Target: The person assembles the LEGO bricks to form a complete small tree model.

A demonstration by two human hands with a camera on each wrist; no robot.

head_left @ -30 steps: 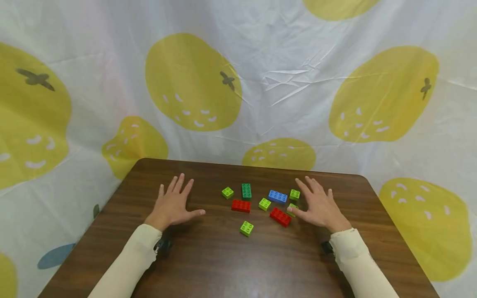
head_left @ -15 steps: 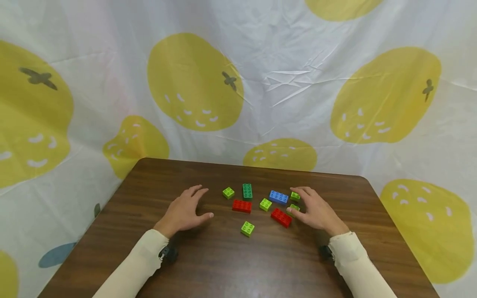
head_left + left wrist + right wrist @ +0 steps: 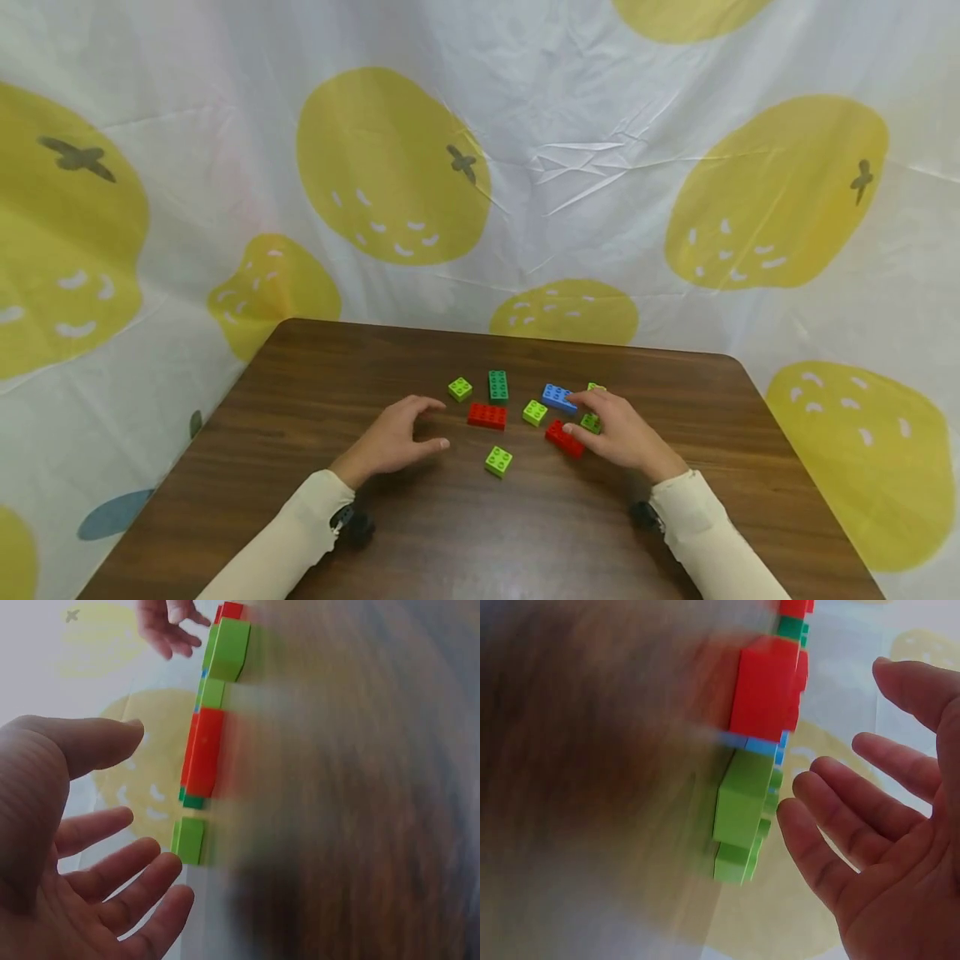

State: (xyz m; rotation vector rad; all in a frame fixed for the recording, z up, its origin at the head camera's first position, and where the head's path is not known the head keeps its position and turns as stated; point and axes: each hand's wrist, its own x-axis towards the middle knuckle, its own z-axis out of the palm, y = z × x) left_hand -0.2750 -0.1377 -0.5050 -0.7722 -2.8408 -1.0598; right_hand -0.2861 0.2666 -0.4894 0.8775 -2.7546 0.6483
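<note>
My left hand (image 3: 390,437) hovers over the table (image 3: 480,542), left of the bricks, thumb and fingers apart with nothing between them. Nearest it are a red brick (image 3: 487,416) and a lime-green brick (image 3: 498,461). My right hand (image 3: 621,428) is over the right end of the group. Its index finger overlaps the blue brick (image 3: 556,396) in the head view, and its thumb overlaps a second red brick (image 3: 563,438). The right wrist view shows that hand's relaxed fingers (image 3: 840,802) beside a lime-green brick (image 3: 744,796), palm bare. Another lime-green brick (image 3: 596,387) is mostly hidden behind it.
A dark green brick (image 3: 498,387) lies at the back of the group, with a lime-green brick (image 3: 460,388) to its left and one more small lime-green brick (image 3: 535,412) in the middle. Behind the table hangs a white curtain (image 3: 555,208) with yellow fruit prints.
My left hand has come right and nearer the bricks, its spread fingers drawing in. The right hand has shifted left and lower over the bricks, its fingers bending. The bricks have stayed put.
</note>
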